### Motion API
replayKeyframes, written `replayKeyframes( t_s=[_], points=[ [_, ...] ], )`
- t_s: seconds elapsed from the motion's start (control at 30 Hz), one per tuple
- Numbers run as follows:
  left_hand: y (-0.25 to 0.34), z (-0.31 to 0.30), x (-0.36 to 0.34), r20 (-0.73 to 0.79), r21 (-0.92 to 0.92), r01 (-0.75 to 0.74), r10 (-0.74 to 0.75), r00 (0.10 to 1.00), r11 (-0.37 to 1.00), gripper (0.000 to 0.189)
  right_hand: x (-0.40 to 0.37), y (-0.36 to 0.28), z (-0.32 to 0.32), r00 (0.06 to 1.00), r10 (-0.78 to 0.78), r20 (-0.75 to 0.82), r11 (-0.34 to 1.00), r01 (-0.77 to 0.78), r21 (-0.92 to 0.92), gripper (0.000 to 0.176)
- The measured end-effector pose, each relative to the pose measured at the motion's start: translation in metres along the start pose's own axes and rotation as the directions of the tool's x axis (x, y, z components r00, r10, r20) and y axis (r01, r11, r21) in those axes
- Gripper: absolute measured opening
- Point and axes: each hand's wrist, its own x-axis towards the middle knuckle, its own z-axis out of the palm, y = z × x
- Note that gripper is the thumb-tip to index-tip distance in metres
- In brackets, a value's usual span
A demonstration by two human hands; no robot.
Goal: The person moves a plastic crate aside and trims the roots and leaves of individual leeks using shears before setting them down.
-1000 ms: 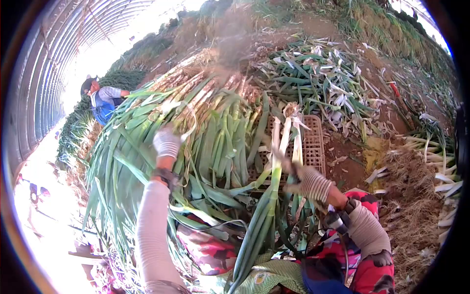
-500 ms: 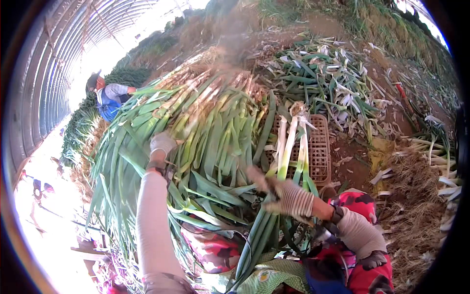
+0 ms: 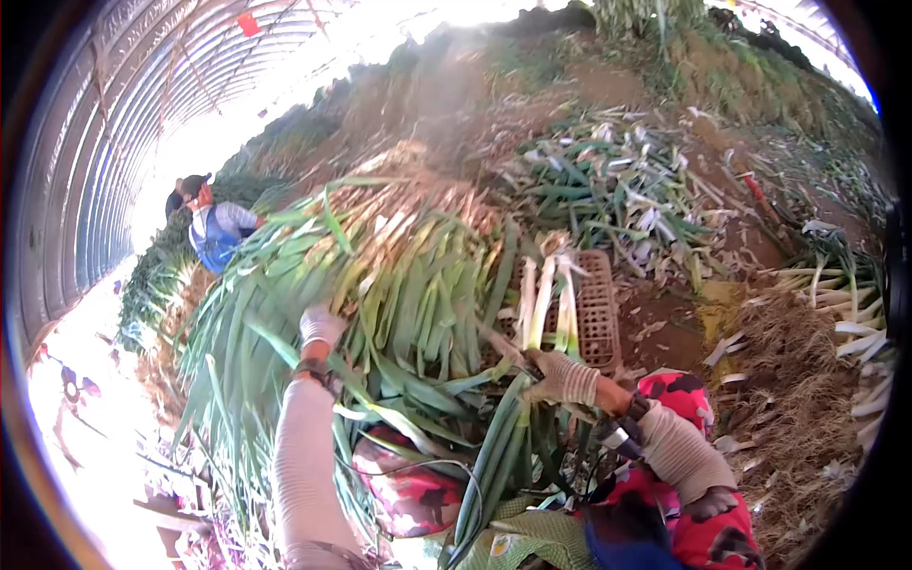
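My left hand, in a pale glove, is closed on leaves near the left of a large heap of long green onions; its fingertips are partly hidden. My right hand, in a striped glove, is curled around a slim brownish blade-like tool that points toward the heap. Just beyond the right hand, a few trimmed green onions with white stalks lie over a brown plastic crate. Their green leaves hang below the right hand, toward my lap.
Stripped leaves are piled behind the crate. Cut roots and white stalks lie at the right. A person in a blue garment is beyond the heap at the left, under the curved greenhouse frame.
The view has shifted, so the heap and crate sit lower and slightly left. My left hand is lower in view among the leaves. My right hand's fingers look more closed.
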Motion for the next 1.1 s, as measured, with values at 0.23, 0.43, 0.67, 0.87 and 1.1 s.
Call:
replayKeyframes(
  t_s=[0.23, 0.43, 0.67, 0.87, 1.1],
  points=[
    [0.016, -0.040, -0.012, 0.102, -0.100, 0.071, -0.061, 0.993, 0.992, 0.039, -0.026, -0.040, 0.036, 0.939, -0.312, 0.144, 0.950, 0.313, 0.012, 0.062],
    [0.019, -0.047, 0.009, 0.130, -0.115, 0.102, -0.087, 0.988, 0.988, 0.044, -0.008, 0.006, 0.012, 0.997, 0.075, -0.027, 0.990, -0.077, -0.116, 0.067],
    [0.007, -0.055, -0.012, 0.160, -0.117, 0.035, -0.016, 0.987, 0.993, 0.050, -0.011, -0.004, 0.002, 0.996, 0.054, -0.077, 0.998, -0.056, -0.019, 0.070],
    [0.070, -0.125, -0.073, 0.258, -0.305, -0.069, 0.152, 0.954, 0.950, 0.055, -0.027, -0.008, 0.007, 0.999, 0.031, -0.014, 0.997, -0.032, -0.075, 0.071],
    [0.142, -0.073, -0.128, 0.200, -0.979, 0.184, 0.247, 0.948, 0.087, 0.032, -0.051, 0.024, 0.015, 0.944, -0.146, -0.295, 0.978, 0.093, -0.187, 0.062]
  ],
)
